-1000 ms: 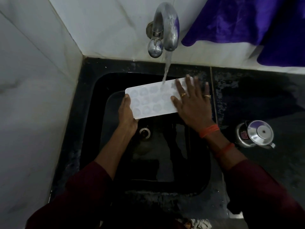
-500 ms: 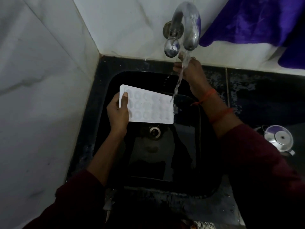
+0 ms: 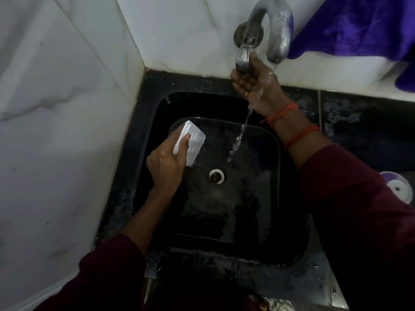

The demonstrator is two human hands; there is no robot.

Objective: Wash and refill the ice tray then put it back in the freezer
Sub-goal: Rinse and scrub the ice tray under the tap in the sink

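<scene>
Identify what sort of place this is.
Probably a home kitchen washing corner: a black sink basin, a curved metal wall tap running water, white marble-look tiled walls.

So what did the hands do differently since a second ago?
The right hand let go of the ice tray and went up to the tap knob. The left hand tipped the tray steeply and pulled it left, out of the thinner stream. Left grip unchanged; water still runs.

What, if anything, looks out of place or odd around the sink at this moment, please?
The ice tray is tipped steeply on edge in the left hand, off to the side of the stream, so the tap runs straight into the sink. The right hand is at the tap knob.
</scene>
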